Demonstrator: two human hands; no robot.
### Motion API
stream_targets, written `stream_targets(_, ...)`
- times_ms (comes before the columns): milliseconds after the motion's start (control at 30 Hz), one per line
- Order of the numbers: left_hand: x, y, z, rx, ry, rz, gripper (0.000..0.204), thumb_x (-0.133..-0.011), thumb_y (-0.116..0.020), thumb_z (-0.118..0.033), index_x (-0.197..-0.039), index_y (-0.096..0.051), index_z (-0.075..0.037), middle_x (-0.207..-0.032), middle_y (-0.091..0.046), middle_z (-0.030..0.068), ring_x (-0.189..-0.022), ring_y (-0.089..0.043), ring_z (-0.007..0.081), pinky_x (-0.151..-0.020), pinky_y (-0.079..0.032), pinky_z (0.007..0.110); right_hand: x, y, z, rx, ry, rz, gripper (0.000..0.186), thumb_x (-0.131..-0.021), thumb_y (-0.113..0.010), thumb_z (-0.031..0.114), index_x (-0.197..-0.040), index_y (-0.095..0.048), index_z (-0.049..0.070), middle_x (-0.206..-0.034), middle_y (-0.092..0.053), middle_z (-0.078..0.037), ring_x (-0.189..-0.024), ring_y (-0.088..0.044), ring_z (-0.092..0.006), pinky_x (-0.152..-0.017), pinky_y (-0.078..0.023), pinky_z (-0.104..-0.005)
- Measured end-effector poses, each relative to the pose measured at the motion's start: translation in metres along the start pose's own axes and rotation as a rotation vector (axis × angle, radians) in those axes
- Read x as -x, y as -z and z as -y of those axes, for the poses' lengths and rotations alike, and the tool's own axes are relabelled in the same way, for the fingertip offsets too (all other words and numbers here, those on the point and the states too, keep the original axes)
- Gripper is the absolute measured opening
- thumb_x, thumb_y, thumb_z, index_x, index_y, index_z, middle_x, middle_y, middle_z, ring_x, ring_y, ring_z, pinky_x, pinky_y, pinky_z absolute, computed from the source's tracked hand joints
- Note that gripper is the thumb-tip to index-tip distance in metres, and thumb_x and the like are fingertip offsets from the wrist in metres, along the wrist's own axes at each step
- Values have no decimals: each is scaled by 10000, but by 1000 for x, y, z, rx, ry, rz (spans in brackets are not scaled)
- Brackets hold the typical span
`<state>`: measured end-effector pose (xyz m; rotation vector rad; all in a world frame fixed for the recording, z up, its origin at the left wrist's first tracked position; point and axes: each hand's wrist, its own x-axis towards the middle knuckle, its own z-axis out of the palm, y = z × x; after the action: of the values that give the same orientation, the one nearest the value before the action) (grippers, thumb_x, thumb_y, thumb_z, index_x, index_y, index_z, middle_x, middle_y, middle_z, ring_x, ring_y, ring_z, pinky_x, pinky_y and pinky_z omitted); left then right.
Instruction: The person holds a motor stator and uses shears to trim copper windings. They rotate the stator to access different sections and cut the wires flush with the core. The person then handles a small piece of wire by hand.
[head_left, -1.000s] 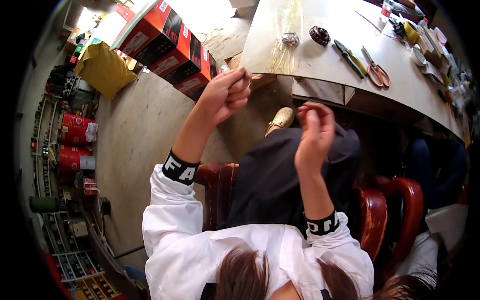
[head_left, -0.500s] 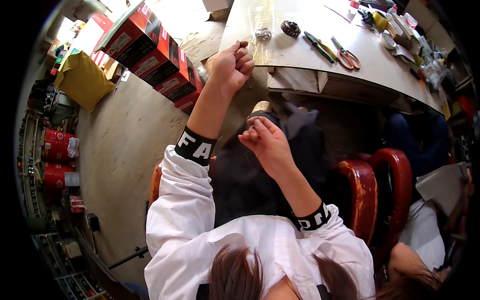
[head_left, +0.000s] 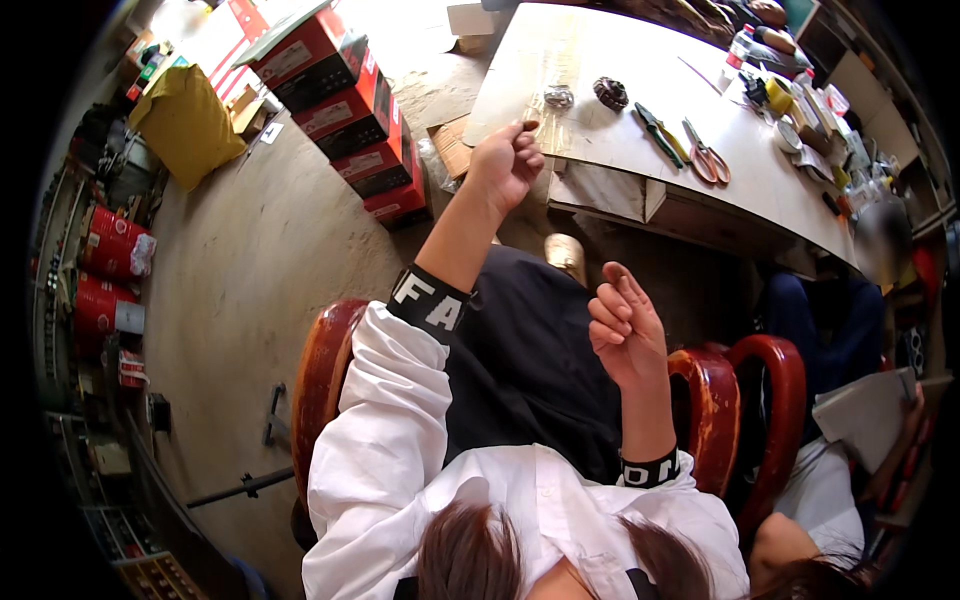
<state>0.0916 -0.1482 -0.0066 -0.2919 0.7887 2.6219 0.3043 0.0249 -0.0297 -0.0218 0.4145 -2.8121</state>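
My left hand (head_left: pixel 508 168) is raised by the near left corner of the white table (head_left: pixel 600 50). Its fingers are curled in and pinched at the tips; what they hold, if anything, is too small to make out. Lower and to the right, above my lap, my right hand (head_left: pixel 628 325) is closed, thumb and index finger together; any thin thing between them cannot be made out. On the table beyond my left hand lie a silvery bundle (head_left: pixel 558 97) and a dark beaded coil (head_left: pixel 610 94). To their right are green-handled pliers (head_left: pixel 658 136) and scissors with orange handles (head_left: pixel 708 158).
Red and black boxes (head_left: pixel 345 115) are stacked left of the table, with a yellow sack (head_left: pixel 188 125) farther left. A bottle (head_left: pixel 740 45) and clutter line the table's right side. Red wooden chair arms (head_left: pixel 705 410) flank me. Another person sits at right, holding grey sheets (head_left: pixel 865 415).
My right hand has moved right and turned upward, away from my left. My left hand has shifted right and slightly down in view. The whole view has shifted a little.
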Motion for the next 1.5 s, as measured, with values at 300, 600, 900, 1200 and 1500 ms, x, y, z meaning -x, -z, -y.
stream_targets(300,102,24,85,-409,85,444,399,-1032,-491,-310,-1264,-577,4,-1178,-657,114,-1136,-603,210,-976,-476,343,-1,13,-19,258,-25,-204,259,-1036,-491,172,-1233,-560,20,-663,-372,54,-582,-348,-39,-493,-304,-193)
stream_targets(600,69,46,84,-305,17,365,222,-1017,-539,-226,-1096,-623,-37,-909,-679,28,-902,-686,160,-847,-542,305,9,34,-21,130,-171,-292,254,-1027,-524,170,-1192,-569,-17,-728,-443,41,-613,-409,-45,-552,-411,-172)
stream_targets(900,34,69,78,-220,140,276,230,-1022,-523,-189,-1170,-618,-41,-944,-681,19,-886,-688,162,-776,-560,276,-11,38,-11,151,-271,-193,348,-1003,-549,111,-1306,-523,-59,-1054,-659,-92,-919,-666,-120,-839,-580,-258)
stream_targets(1200,10,72,64,-203,89,249,251,-1029,-511,-199,-1184,-618,-33,-950,-680,20,-881,-687,153,-768,-559,266,-16,44,-14,235,-307,-225,313,-993,-566,104,-1250,-566,-74,-1064,-676,-136,-919,-692,-167,-826,-591,-283)
stream_targets(1500,37,35,69,-1100,-868,40,172,-884,-641,-61,-1048,-596,-36,-1017,-609,88,-908,-594,184,-727,-493,283,-48,-8,24,482,-133,-228,312,-1002,-550,115,-1247,-572,-77,-1064,-693,-156,-938,-706,-194,-835,-587,-291)
